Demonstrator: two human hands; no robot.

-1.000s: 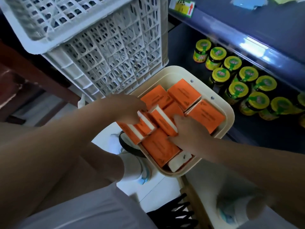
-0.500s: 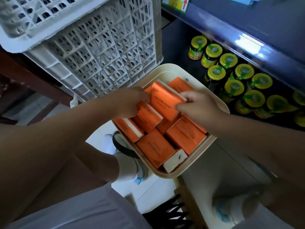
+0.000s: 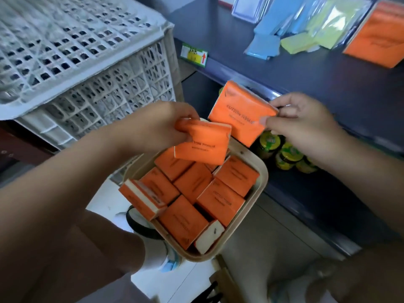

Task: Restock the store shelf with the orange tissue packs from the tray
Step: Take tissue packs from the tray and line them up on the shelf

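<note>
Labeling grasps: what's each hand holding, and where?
Left hand grips the lower tissue pack by its top-left end; right hand pinches the upper tissue pack at its right corner.

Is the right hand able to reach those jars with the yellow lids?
Probably yes: the jars sit close below the right hand with nothing in front of them. But it pinches an orange tissue pack, so grabbing one looks unlikely.

Head view: steep downward, close over tray (image 3: 263, 182), facing shelf (image 3: 284, 68).
</note>
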